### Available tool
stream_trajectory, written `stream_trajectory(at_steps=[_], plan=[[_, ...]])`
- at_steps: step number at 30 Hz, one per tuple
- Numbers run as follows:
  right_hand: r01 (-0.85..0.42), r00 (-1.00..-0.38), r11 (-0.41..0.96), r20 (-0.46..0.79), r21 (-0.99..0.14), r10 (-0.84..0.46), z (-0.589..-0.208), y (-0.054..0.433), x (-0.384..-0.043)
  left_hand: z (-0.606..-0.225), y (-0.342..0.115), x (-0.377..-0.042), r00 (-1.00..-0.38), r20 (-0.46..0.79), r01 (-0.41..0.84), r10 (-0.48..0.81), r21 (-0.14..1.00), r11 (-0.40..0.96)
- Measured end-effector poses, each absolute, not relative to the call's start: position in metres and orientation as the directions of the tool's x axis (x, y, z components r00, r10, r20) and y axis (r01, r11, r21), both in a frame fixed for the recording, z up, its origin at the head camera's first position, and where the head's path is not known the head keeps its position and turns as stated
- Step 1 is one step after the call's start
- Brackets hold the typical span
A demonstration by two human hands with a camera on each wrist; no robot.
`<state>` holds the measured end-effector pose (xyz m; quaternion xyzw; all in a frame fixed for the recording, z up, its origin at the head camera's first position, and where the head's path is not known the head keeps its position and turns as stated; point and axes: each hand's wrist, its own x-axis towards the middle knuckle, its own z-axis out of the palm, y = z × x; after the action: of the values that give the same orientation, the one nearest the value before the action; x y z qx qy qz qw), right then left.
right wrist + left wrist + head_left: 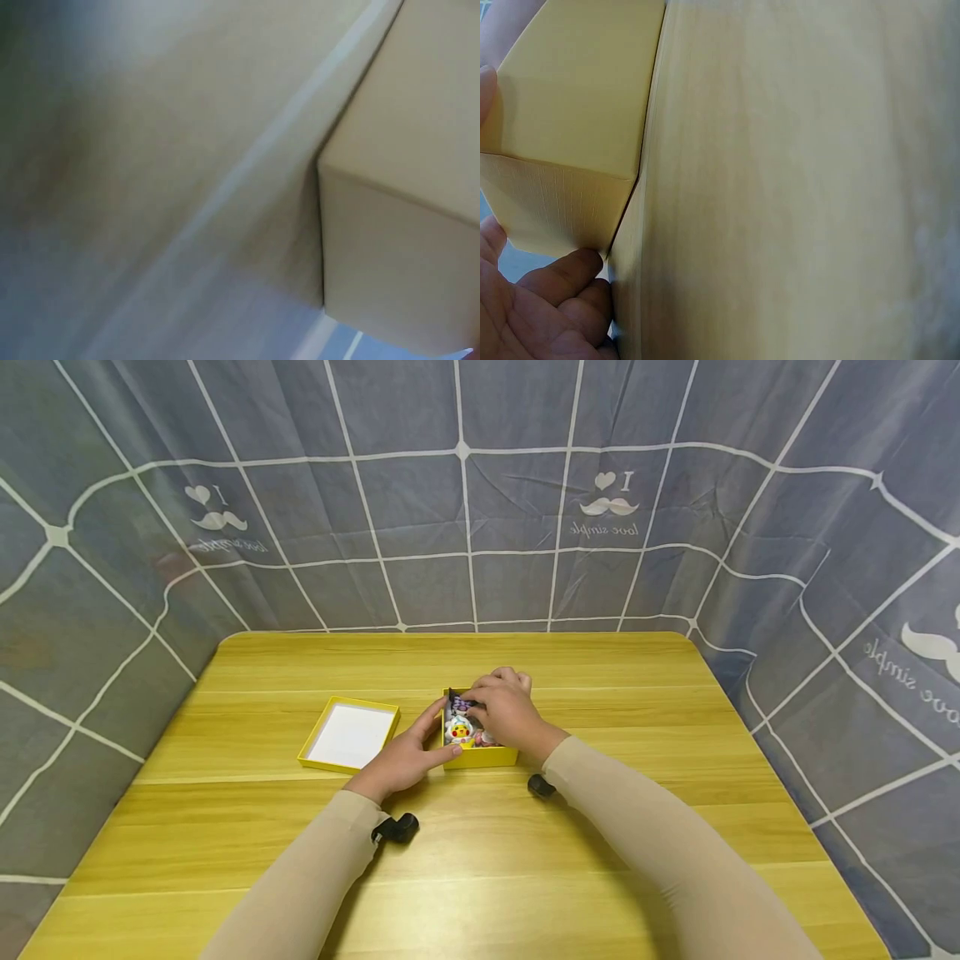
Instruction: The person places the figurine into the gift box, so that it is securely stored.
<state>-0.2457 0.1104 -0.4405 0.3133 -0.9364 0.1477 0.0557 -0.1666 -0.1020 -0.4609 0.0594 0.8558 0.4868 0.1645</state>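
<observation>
A yellow open-topped box (pixel 480 760) stands on the table with several small figures inside. One is a yellow-faced figure with red cheeks and a white hood (pixel 460 730); a purple figure (pixel 461 703) lies behind it, and pinkish pieces (pixel 483 739) are beside it. My left hand (pixel 401 760) holds the box at its near left corner, thumb over the front rim and fingers along the left side (pixel 562 199). From the right, my right hand (pixel 510 710) reaches over the box and pinches the purple figure between thumb and index finger, partly covering the contents.
A yellow lid with a white inside (pixel 351 735) lies left of the box. The wooden table (pixel 600 685) extends around both, with a grey checked curtain (pixel 517 510) behind and at the sides. Black wrist devices (pixel 397 828) sit below the sleeves.
</observation>
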Motion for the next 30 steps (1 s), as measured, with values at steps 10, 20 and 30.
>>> stream_trajectory(at_steps=[10, 20, 30], plan=[[-0.616, -0.786, 0.767, 0.202, -0.181, -0.584, -0.4411, 0.109, -0.2463, -0.4617, -0.1031, -0.1678, -0.937, -0.228, -0.064, 0.265, 0.856, 0.513], [-0.617, -0.784, 0.77, 0.202, -0.163, -0.586, -0.4421, 0.1082, -0.2464, -0.4633, -0.1034, -0.169, -0.937, -0.221, -0.054, 0.271, 0.858, 0.512], [-0.607, -0.793, 0.775, 0.202, -0.177, -0.575, -0.4412, 0.1072, -0.246, -0.4614, -0.1034, -0.168, -0.938, -0.22, -0.061, 0.27, 0.868, 0.493]])
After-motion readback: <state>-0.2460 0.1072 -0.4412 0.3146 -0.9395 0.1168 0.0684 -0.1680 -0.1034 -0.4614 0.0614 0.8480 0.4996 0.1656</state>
